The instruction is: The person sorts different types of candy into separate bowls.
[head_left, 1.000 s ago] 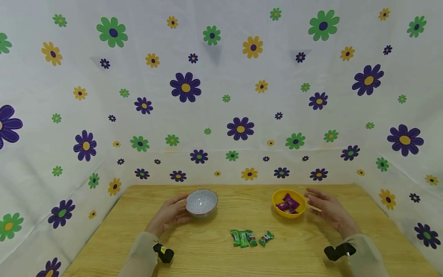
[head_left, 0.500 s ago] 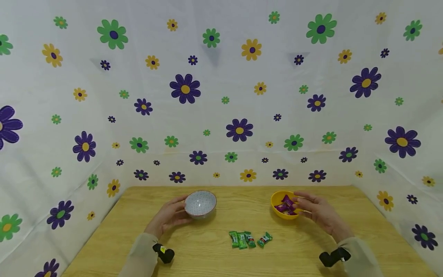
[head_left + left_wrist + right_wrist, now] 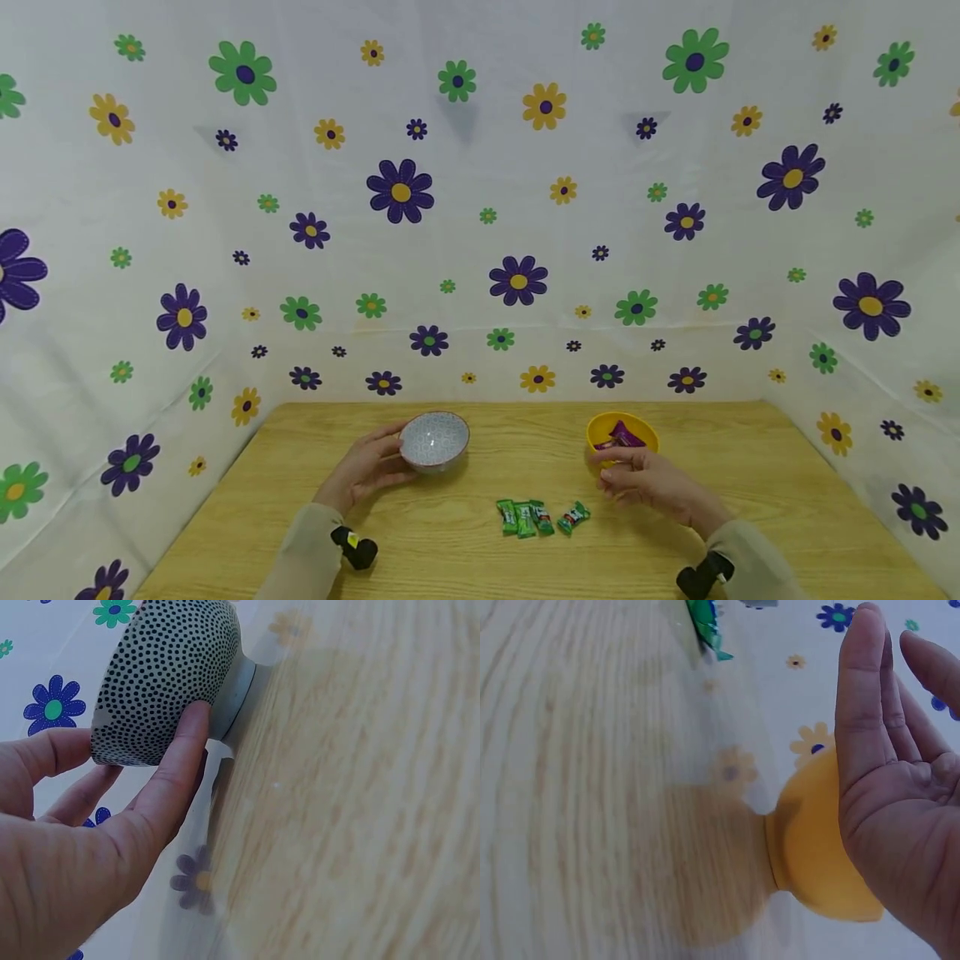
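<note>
Head view gives me a white cloth (image 3: 480,237) printed with green, yellow and purple flowers, rising beyond both hands and along either side. Below it, a wood-grained surface (image 3: 528,454) runs under everything I can reach. Two pale sleeves (image 3: 300,552) come in from the near edge, and my hands are well apart from each other. My left hand (image 3: 367,468) is cupped on the near-left side of a patterned bowl (image 3: 435,439), thumb and fingers against its outer wall; the left wrist view shows me dark dots on that wall and the foot resting on the surface. My right hand (image 3: 654,485) holds nothing, its fingers extended and its thumb apart from them, just in front of a yellow bowl (image 3: 814,847). I cannot tell whether it touches the wall. Black devices (image 3: 356,550) sit at both wrists. Just beyond my right fingertips, purple packets (image 3: 626,433) lie inside the yellow bowl. Between the hands, nearer me, lie four green packets (image 3: 525,518), three together and one just beside them toward my right hand.
</note>
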A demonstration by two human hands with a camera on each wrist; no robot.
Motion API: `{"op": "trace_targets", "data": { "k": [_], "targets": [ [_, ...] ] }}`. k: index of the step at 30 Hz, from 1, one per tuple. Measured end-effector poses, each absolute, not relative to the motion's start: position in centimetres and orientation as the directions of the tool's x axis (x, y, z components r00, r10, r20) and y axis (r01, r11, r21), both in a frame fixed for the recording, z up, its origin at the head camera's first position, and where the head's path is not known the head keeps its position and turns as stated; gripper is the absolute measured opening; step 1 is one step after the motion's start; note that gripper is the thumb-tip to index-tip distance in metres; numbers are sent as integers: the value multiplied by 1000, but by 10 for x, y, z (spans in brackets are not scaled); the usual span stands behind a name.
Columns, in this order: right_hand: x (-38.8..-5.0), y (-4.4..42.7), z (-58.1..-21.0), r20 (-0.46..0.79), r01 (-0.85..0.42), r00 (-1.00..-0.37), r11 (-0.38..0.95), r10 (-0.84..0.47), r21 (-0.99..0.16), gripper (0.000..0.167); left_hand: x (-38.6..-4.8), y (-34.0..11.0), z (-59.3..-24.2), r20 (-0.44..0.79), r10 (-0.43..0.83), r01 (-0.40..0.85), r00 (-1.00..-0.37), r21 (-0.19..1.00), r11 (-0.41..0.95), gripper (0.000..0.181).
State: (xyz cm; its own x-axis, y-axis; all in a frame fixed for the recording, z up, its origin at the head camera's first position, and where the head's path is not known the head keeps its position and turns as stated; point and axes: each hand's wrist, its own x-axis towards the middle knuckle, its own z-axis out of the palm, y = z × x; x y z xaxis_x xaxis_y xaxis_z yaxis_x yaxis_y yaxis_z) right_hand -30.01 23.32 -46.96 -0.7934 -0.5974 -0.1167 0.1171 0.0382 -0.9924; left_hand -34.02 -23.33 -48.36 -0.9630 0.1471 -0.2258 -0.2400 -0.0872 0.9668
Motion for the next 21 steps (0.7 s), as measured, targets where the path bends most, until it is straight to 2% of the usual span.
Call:
{"op": "trace_targets", "data": {
  "k": [3, 9, 14, 21],
  "targets": [
    [-299, 227, -473, -142, 114, -784, 84, -605, -990, 50, -339, -234, -484, -232, 147, -245, -962, 967, -76, 49],
    [-297, 216, -477, -165, 33, -759, 216, -630, -976, 44, -341, -233, -485, -233, 133, -244, -963, 967, -72, 49],
    [-295, 210, -479, -171, -26, -735, 279, -656, -960, 45, -342, -232, -485, -231, 116, -241, -966, 968, -74, 48],
    [-300, 203, -479, -199, -111, -756, 421, -624, -900, 36, -342, -234, -484, -235, 126, -244, -964, 968, -64, 49]
  ]
}}
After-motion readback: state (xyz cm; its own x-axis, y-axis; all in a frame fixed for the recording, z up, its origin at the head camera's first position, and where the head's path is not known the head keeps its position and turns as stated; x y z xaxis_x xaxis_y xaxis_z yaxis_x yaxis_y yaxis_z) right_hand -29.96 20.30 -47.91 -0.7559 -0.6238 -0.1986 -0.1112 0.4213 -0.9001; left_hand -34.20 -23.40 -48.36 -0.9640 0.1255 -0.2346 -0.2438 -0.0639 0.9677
